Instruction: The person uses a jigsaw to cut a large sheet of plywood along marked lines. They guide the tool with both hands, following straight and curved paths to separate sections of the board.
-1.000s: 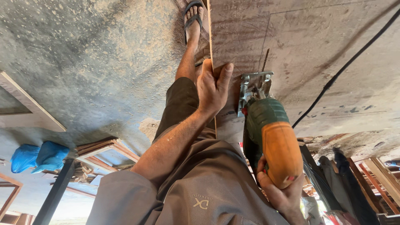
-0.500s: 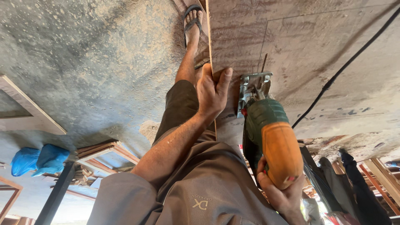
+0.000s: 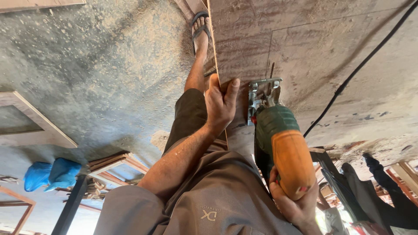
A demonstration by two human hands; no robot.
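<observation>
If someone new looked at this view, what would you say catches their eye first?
Most likely the green and orange jigsaw at centre right, gripped at its rear by the right hand and standing on a large wooden board marked with pencil lines. Beside it, the left hand clasps the board's edge. Lower left, a bright blue bag stands out against the sawdust-strewn floor.

The wooden board [image 3: 313,56] is matt and dusty, its face streaked with rough grain and pencil lines, and the jigsaw [image 3: 278,139] resting near its left edge has a smooth plastic body, green in front and orange behind, over a dull grey metal shoe. The concrete floor [image 3: 96,74] looks coarse and powdered with pale sawdust. The tunic [image 3: 209,196] is soft matt grey-brown cloth, the cable [image 3: 361,65] across the board is smooth black rubber or plastic, and the bag [image 3: 50,174] is crinkled blue plastic.
</observation>
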